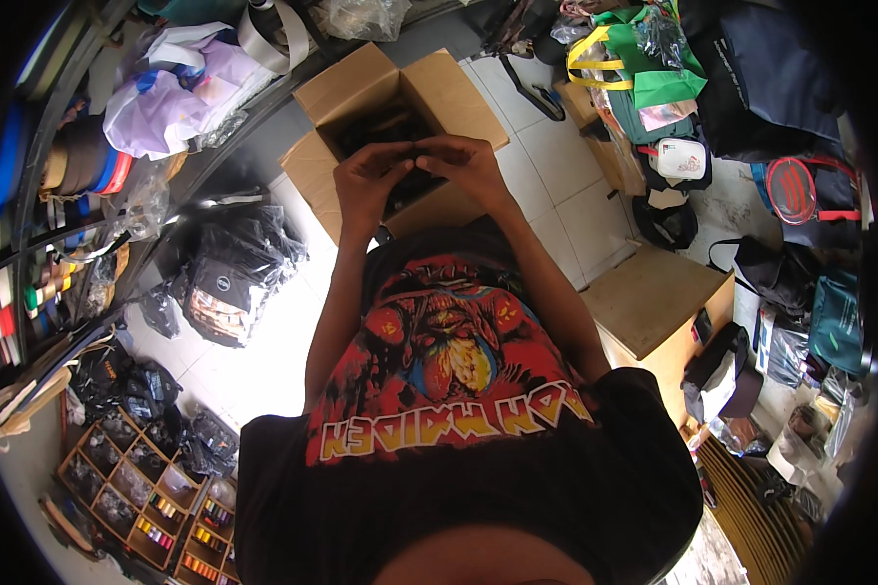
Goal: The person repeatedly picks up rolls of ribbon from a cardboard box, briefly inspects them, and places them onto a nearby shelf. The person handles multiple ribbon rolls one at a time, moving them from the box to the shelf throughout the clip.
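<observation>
An open cardboard box (pixel 483 96) stands in front of me with its flaps folded outward. Dark contents (pixel 388 122) lie inside, too shadowed to name. Above the box's opening, my left hand (pixel 371 180) and my right hand (pixel 466 168) meet at the fingertips. The fingers of both are bent and drawn together, thumbs close under them. Whatever they pinch between them is too small and dark to make out. Both wrists hang over the near side of the box.
Shelves at left hold rolled straps (pixel 73 156) and a pale plastic bag (pixel 171 102). Plastic-wrapped black bags (pixel 234 278) lie on the floor. A wooden rack (pixel 132 478) carries thread spools. At right are a closed carton (pixel 658 292), a green bag (pixel 658 63) and several backpacks.
</observation>
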Tool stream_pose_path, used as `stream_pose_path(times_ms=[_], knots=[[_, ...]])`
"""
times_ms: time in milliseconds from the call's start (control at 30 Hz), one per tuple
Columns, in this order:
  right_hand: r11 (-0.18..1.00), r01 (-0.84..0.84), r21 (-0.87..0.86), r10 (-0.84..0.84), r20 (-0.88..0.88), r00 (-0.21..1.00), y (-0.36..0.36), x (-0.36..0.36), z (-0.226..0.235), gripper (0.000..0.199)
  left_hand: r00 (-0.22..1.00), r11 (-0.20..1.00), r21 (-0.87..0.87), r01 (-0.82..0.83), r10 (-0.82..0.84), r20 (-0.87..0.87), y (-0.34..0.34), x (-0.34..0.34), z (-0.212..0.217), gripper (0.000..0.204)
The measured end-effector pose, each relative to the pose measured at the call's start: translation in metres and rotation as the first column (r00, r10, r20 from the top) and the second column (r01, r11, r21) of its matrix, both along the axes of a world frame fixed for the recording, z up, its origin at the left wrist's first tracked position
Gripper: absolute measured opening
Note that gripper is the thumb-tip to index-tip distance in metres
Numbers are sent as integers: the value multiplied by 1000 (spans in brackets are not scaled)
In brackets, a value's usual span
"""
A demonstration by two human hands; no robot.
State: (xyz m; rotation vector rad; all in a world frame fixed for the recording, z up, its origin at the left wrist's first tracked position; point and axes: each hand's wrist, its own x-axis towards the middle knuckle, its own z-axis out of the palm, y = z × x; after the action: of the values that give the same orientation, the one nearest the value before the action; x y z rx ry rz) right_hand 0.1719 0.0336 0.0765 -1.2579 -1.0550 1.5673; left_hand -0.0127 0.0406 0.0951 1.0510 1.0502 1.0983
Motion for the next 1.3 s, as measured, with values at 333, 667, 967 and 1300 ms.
stream_pose_path(times_ms=[333,667,967,1300], knots=[[978,34,206,-53,86,995,5,-4,-10,28,994,975,-224,-2,-22,-106,5,-4,-1,24],[998,-7,62,2,74,997,7,0,-7,32,996,992,-109,-65,70,50,-1,4,-3,22],[995,12,-102,-5,77,997,5,2,0,26,999,996,-81,-34,36,23,-1,-1,-6,23],[994,63,87,-65,19,998,5,-4,-7,28,997,993,-120,-20,11,-74,1,-5,-7,30]])
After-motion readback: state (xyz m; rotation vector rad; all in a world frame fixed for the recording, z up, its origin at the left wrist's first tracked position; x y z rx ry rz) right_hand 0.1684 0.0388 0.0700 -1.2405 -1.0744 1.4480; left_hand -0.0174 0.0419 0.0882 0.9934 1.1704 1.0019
